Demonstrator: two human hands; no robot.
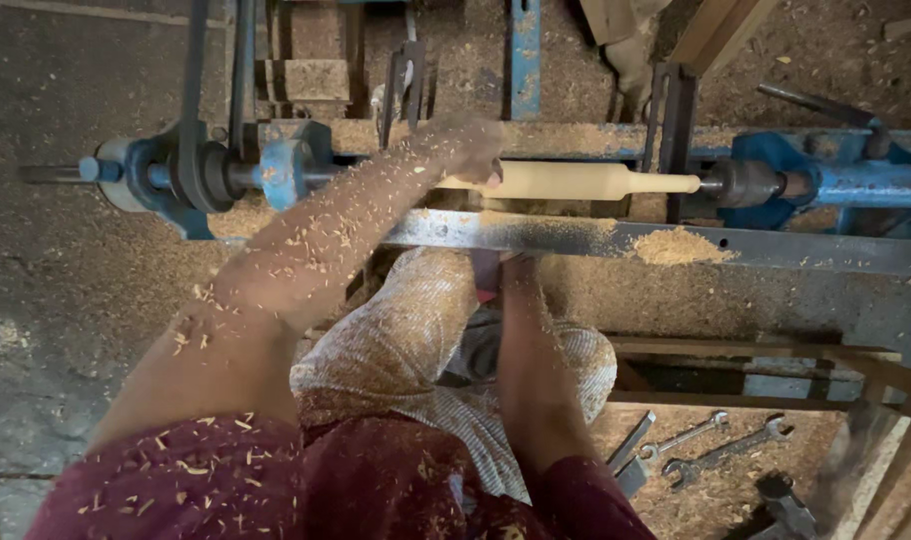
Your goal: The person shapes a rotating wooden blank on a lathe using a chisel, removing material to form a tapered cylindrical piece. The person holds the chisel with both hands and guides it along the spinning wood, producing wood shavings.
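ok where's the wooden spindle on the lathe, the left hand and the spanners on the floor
wooden spindle (576, 181), head view, middle of the pale turned shaft
left hand (468, 148), head view, back of the hand on the spindle
spanners (721, 447), head view, shank of the lower spanner

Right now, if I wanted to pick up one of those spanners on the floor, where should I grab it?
Probably the long flat handle of the spanner, coming from above. It lies flat in the sawdust beside a second spanner, ends spread wide, so the narrow middle looks like the easiest part for fingers to pinch. The left hand is busy at the wooden piece.
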